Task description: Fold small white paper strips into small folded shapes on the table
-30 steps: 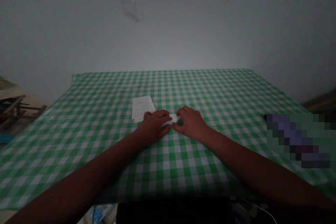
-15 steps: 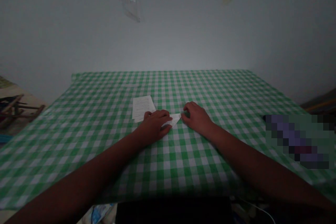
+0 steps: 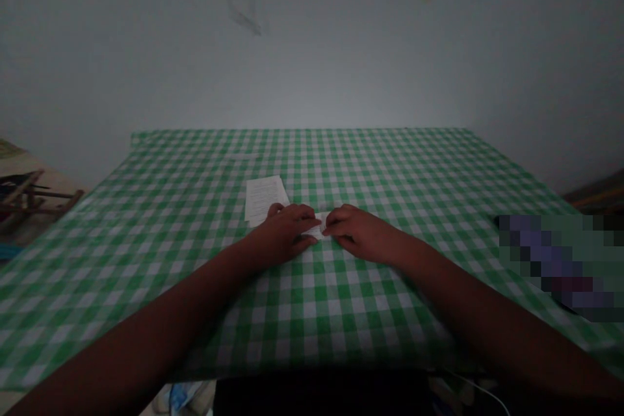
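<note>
A small folded piece of printed paper lies on the checked cloth between my two hands. My left hand is closed on its left part, thumb on the near side and fingers on the far side. From the right, my right hand pinches the paper's right end with thumb and fingertips. Much of the paper is hidden under the fingers. Just beyond my left hand lie printed sheets of paper, overlapping one another and partly covered by that hand.
A green and white checked tablecloth covers the table, which reaches back to a pale wall. At the right edge lies a blurred-out purple and green item. Wooden furniture stands on the floor at far left.
My right hand has moved left and slightly nearer, from the paper's pointed right tip to close beside my left hand. The pointed end no longer shows. My left hand has stayed in place.
</note>
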`<action>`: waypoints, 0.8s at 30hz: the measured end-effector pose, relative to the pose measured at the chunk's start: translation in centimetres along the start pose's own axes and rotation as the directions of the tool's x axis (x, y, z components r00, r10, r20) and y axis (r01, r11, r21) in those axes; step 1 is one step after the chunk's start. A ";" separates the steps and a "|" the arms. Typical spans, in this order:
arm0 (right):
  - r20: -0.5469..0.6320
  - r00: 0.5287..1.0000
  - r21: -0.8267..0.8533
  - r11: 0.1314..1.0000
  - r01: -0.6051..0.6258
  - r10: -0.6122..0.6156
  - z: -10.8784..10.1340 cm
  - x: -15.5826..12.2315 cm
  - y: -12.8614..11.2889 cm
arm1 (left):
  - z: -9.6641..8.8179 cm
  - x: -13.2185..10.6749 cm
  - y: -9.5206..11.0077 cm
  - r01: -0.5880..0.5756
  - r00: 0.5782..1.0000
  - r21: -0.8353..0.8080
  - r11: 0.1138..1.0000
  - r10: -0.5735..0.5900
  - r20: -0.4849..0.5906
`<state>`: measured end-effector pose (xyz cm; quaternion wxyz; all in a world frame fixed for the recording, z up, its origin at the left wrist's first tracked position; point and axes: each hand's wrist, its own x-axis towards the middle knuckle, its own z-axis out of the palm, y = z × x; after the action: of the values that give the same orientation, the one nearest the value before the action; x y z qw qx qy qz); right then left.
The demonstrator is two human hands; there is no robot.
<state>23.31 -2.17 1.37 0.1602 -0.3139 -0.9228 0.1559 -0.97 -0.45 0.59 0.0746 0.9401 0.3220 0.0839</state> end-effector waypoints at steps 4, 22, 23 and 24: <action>0.029 0.999 -0.053 0.998 0.042 -0.040 -0.4 -0.1 -0.2 | -0.1 -0.1 -0.4 -0.051 0.999 0.061 0.997 0.050 0.022; -0.010 0.999 0.002 0.999 0.037 -0.037 -0.1 0.0 -0.3 | -0.2 -0.1 -2.7 -0.122 0.992 -0.109 0.987 0.124 0.015; -0.015 0.999 0.006 0.999 0.037 -0.037 -0.1 0.0 -0.3 | -0.1 -0.1 -2.8 -0.124 0.992 -0.089 0.988 0.126 0.015; -0.020 0.999 0.009 0.999 0.042 -0.042 -0.1 0.0 -0.3 | -0.2 0.0 -2.8 -0.127 0.992 -0.067 0.990 0.128 0.017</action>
<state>23.21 -2.41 1.56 0.1740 -0.2955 -0.9267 0.1537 -2.72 1.77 0.18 0.1035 0.9566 0.2574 0.0889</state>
